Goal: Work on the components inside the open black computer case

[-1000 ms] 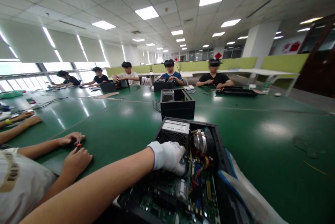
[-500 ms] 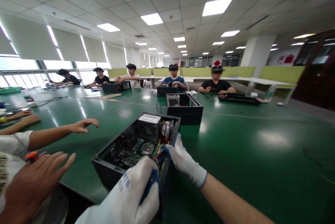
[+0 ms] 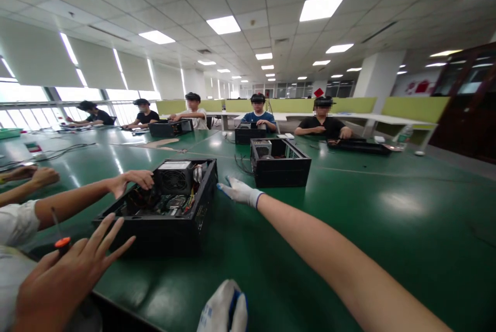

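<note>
head view: computer case (image 3: 149, 236) lies open-side up, insides reachable. right hand (image 3: 244, 193) beside it, fingers extended, empty; left hand (image 3: 217, 311) half-curled, can't tell hold.

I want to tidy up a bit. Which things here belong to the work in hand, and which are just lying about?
Likely in the work:
open case, right hand beside it
screwdriver, in a co-worker's hand

Seemingly lying about:
second case, no hand on it
bottle, far right
</note>
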A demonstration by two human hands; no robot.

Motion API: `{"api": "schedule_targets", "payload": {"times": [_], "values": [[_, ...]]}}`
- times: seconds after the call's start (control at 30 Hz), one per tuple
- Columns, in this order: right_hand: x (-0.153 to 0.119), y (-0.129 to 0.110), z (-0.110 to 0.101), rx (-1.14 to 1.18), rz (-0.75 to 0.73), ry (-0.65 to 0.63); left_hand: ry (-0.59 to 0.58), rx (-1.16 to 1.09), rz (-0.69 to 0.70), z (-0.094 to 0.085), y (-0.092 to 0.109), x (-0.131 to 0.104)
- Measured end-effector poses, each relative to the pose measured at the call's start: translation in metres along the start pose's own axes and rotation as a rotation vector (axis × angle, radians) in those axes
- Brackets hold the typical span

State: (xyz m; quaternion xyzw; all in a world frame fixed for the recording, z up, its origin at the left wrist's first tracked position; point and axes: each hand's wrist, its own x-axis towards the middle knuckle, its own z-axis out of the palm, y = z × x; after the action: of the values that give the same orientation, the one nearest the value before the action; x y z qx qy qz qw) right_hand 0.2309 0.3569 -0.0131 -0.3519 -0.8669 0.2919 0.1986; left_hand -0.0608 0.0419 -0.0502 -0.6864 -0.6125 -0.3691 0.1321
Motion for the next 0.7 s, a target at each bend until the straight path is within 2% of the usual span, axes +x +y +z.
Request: {"api": "schedule_targets", "payload": {"times": [0.2, 0.33, 0.43, 0.53, 0.6, 0.7], "values": [[-0.012, 0.065, -0.099, -0.502, 0.206, 0.166, -0.007, -0.082, -0.097, 0.021, 0.016, -0.003], [-0.022, 0.096, -0.149, -0.686, 0.337, 0.206, 0.039, -0.277, -0.177, 0.04, 0.032, 0.016], [-0.023, 0.113, -0.165, -0.776, 0.398, 0.204, 0.078, -0.312, -0.218, 0.05, 0.034, 0.037], [-0.021, 0.123, -0.166, -0.84, 0.398, 0.197, 0.057, -0.278, -0.222, 0.05, 0.033, 0.045], [-0.024, 0.125, -0.163, -0.87, 0.365, 0.195, -0.006, -0.238, -0.192, 0.049, 0.034, 0.038], [-0.041, 0.119, -0.156, -0.902, 0.29, 0.196, -0.062, -0.172, -0.144, 0.051, 0.039, 0.015]]}}
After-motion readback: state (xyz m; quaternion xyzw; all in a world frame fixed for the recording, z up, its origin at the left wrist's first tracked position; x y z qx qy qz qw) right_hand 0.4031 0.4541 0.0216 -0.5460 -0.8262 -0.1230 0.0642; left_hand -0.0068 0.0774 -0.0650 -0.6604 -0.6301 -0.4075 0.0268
